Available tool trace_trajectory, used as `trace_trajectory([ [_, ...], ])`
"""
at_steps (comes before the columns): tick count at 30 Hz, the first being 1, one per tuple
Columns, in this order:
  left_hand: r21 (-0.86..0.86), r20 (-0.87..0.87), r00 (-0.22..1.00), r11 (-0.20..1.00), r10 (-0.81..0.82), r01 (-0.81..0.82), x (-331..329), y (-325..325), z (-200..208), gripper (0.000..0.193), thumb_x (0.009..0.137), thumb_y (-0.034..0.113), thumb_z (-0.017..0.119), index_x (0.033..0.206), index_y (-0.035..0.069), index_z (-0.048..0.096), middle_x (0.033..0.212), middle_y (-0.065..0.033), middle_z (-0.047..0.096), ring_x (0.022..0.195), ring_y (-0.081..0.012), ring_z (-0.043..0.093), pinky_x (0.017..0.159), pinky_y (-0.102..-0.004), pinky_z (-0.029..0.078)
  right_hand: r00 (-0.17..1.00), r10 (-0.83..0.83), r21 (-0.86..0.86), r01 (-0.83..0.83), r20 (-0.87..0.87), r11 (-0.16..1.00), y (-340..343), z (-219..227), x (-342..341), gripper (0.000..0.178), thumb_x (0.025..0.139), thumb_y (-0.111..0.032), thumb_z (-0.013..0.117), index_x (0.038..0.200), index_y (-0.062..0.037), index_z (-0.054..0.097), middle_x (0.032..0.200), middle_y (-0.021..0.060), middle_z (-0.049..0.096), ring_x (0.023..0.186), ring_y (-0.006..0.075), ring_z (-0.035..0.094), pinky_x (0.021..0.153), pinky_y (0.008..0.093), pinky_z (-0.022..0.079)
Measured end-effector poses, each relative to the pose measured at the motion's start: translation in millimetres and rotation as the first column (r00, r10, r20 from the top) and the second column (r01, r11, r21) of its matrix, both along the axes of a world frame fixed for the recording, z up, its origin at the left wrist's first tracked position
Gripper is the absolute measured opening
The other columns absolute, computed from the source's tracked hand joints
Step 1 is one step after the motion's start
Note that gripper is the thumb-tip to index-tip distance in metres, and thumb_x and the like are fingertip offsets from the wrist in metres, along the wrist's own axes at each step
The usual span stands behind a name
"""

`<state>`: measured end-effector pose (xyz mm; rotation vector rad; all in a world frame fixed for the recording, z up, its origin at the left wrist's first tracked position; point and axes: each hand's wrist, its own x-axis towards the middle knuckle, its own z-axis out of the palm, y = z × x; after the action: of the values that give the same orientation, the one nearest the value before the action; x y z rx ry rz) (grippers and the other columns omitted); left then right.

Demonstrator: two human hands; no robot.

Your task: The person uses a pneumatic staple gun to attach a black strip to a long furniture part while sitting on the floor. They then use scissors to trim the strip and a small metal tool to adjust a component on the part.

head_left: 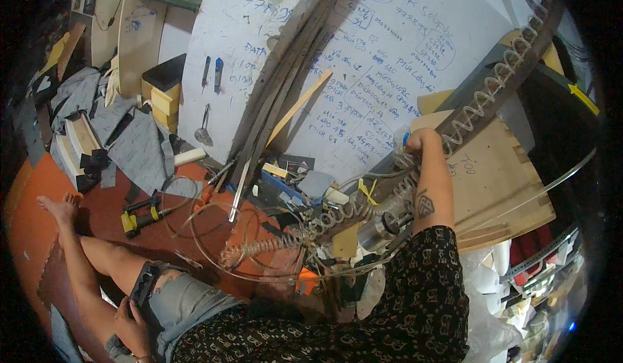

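My right arm stretches out toward the wall. At its end my right hand (425, 140) is closed beside the coiled clear hose, and a small blue piece (406, 139) shows at its fingers. What else it grips is hidden. Low at the left, my left hand (133, 327) rests by my bare thigh, its fingers closed on the lower end of a black elongated piece (144, 284). That piece lies against my grey shorts, and its exact kind is unclear. The coiled hose (483, 100) runs from the upper right down past my right forearm.
A yellow-and-black power drill (139, 219) lies on the red floor. Grey cloth (133, 145) and foam blocks are heaped at the left. Loose hose loops (195, 220) cross the middle near a metal cylinder (376, 234). A large cardboard sheet (500, 181) leans at the right.
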<state>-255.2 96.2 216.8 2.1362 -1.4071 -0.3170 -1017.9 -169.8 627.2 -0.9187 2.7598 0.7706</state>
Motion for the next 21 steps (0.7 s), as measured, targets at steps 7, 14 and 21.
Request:
trace_trajectory([
  [7,0.019,-0.045,0.999,1.0,0.006,-0.005,-1.8,0.7,-7.0,0.033,0.103,0.024,0.061,0.118,-0.004,0.072,0.111,-0.0247,0.073,0.103,-0.0412,0.069,0.09,-0.0446,0.054,0.984,-0.167,0.092,0.172,-0.06,0.981,-7.4,-6.7,-33.2,0.045,0.093,-0.027,0.067,0.133,-0.0073,0.069,0.148,0.0152,0.06,0.132,0.0323,0.061,0.108,0.0444,0.048],
  [14,-0.001,-0.035,0.999,1.0,0.014,-0.014,5.9,3.0,-6.3,0.032,0.103,0.023,0.061,0.116,-0.003,0.072,0.11,-0.0235,0.073,0.102,-0.0408,0.069,0.09,-0.0442,0.054,0.998,-0.07,0.04,0.07,0.0,0.997,-22.7,-25.3,-50.3,0.035,0.092,-0.029,0.07,0.122,-0.0102,0.075,0.134,0.012,0.07,0.121,0.033,0.067,0.106,0.047,0.048],
  [21,-0.01,-0.012,1.0,1.0,-0.007,0.007,1.7,1.1,0.8,0.03,0.102,0.022,0.061,0.115,-0.002,0.073,0.108,-0.0218,0.074,0.098,-0.0413,0.07,0.087,-0.0455,0.054,0.99,-0.002,0.061,0.011,-0.144,0.998,-27.5,-23.1,-64.6,0.034,0.093,-0.023,0.067,0.124,-0.0116,0.075,0.134,0.0138,0.07,0.123,0.0339,0.068,0.099,0.0495,0.054],
])
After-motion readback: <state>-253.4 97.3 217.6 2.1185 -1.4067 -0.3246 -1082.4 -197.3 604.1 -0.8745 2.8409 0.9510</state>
